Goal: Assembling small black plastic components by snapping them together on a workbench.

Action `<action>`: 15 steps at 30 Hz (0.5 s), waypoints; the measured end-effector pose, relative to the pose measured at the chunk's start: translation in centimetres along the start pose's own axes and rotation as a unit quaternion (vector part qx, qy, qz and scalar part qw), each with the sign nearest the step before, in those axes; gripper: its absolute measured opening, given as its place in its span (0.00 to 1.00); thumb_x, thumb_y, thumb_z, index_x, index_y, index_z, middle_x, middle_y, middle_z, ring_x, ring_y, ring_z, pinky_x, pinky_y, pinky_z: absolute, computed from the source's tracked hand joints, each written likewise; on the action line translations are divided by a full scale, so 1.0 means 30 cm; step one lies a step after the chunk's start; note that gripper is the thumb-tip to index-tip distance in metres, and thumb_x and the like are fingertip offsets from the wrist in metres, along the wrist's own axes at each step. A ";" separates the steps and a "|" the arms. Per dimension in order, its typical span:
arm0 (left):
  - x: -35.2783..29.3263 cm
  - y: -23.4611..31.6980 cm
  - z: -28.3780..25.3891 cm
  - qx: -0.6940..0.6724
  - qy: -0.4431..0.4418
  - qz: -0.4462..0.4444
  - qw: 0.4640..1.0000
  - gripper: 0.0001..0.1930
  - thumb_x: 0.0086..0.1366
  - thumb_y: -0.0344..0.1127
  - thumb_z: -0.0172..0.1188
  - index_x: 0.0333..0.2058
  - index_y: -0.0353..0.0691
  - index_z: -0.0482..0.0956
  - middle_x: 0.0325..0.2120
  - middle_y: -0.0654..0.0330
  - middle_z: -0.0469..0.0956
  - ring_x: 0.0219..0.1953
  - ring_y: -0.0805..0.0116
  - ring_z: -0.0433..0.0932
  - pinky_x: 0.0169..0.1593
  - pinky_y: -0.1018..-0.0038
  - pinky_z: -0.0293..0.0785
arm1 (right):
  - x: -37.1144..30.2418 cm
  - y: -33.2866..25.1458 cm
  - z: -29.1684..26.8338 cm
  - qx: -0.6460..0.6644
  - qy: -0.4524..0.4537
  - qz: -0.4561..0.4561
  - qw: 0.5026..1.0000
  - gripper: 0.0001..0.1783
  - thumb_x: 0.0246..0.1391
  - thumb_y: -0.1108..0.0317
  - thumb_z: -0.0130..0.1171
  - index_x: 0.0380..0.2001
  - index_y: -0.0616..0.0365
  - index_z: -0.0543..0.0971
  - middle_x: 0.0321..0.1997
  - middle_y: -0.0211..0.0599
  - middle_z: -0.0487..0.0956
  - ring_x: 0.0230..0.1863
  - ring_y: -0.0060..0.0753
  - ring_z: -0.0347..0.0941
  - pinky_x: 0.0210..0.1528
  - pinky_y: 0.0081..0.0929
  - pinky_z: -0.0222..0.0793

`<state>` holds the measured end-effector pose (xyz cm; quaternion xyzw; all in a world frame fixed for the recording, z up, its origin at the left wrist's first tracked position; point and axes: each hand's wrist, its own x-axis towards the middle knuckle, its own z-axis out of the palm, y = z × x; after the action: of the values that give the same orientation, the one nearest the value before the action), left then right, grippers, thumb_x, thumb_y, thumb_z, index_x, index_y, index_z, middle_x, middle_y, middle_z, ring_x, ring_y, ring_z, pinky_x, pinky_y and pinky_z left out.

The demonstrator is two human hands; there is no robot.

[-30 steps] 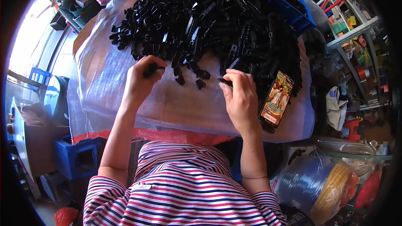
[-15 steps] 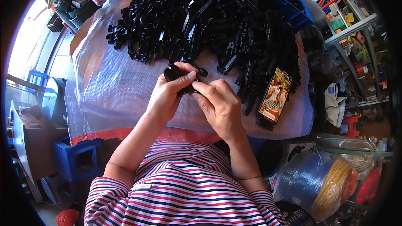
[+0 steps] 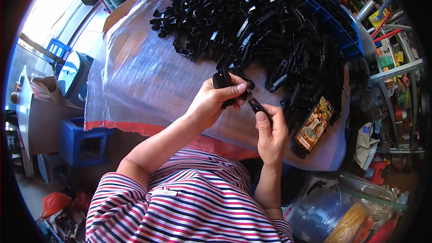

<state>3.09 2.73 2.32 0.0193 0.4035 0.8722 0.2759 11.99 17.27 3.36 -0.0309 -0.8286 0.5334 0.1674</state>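
My left hand (image 3: 217,100) is closed round a few black plastic clip-like pieces (image 3: 221,80), which stick out above the fingers. Between the thumb and fingers of my right hand (image 3: 272,134) is a narrow black plastic part (image 3: 257,106), its tip pointing at the pieces in the left hand. Whether the two touch cannot be made out. Just beyond both hands lies a big heap of similar black plastic parts (image 3: 252,27), spread over a white woven sheet (image 3: 135,81) with a red edge.
A phone (image 3: 313,126) with a lit screen leans at the heap's right side. Behind the heap stands a blue crate (image 3: 333,40). At left is a blue stool (image 3: 81,141); at right, a metal shelf (image 3: 396,69) and a plastic-wrapped spool (image 3: 315,216).
The view has turned, so the heap sits farther right. My right hand has drawn away from the left, and a narrow black part now shows in its fingers.
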 end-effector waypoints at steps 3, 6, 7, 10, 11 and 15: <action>-0.001 -0.012 0.008 0.050 0.006 0.051 0.997 0.07 0.57 0.31 0.62 0.32 0.34 0.76 0.24 0.60 0.75 0.23 0.74 0.73 0.29 0.78 0.72 | 0.005 -0.036 0.005 -0.011 0.014 -0.026 1.000 0.12 0.59 0.63 0.51 0.37 0.62 0.73 0.25 0.26 0.70 0.25 0.17 0.62 0.29 0.15 0.59; -0.010 -0.014 0.022 0.081 0.011 0.081 0.993 0.07 0.57 0.29 0.61 0.32 0.33 0.75 0.24 0.60 0.75 0.23 0.76 0.73 0.29 0.79 0.71 | 0.012 -0.029 0.014 -0.013 0.004 -0.034 0.999 0.11 0.59 0.63 0.50 0.36 0.62 0.72 0.25 0.27 0.70 0.26 0.18 0.62 0.29 0.16 0.60; -0.011 -0.015 0.024 0.080 0.011 0.081 0.993 0.07 0.57 0.29 0.61 0.32 0.33 0.75 0.24 0.60 0.75 0.23 0.76 0.73 0.29 0.79 0.71 | 0.014 -0.027 0.014 -0.013 0.004 -0.033 0.999 0.11 0.59 0.63 0.50 0.36 0.62 0.72 0.25 0.27 0.70 0.26 0.18 0.62 0.29 0.16 0.60; -0.023 -0.017 0.035 0.116 0.015 0.116 0.986 0.05 0.56 0.27 0.61 0.31 0.35 0.75 0.24 0.60 0.75 0.23 0.76 0.72 0.28 0.80 0.70 | 0.014 -0.021 0.018 -0.020 0.000 -0.026 0.999 0.10 0.59 0.64 0.50 0.35 0.62 0.72 0.26 0.28 0.71 0.26 0.19 0.62 0.30 0.17 0.61; -0.036 -0.019 0.044 0.146 0.030 0.147 0.978 0.04 0.57 0.26 0.60 0.31 0.34 0.75 0.24 0.61 0.75 0.23 0.77 0.72 0.28 0.81 0.69 | 0.012 -0.018 0.029 -0.010 0.005 -0.020 1.000 0.10 0.59 0.65 0.50 0.34 0.62 0.71 0.26 0.29 0.71 0.26 0.19 0.63 0.30 0.18 0.61; -0.063 -0.043 0.037 0.209 0.059 0.207 0.954 0.04 0.58 0.27 0.59 0.31 0.36 0.74 0.24 0.66 0.76 0.22 0.83 0.70 0.26 0.85 0.68 | 0.013 -0.013 0.096 0.018 0.023 -0.029 0.999 0.10 0.60 0.65 0.50 0.34 0.63 0.70 0.26 0.32 0.73 0.28 0.21 0.66 0.31 0.20 0.64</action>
<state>5.59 3.23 2.50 0.1079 0.5791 0.8062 0.0550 10.78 14.69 2.72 -0.0161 -0.8155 0.5419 0.2028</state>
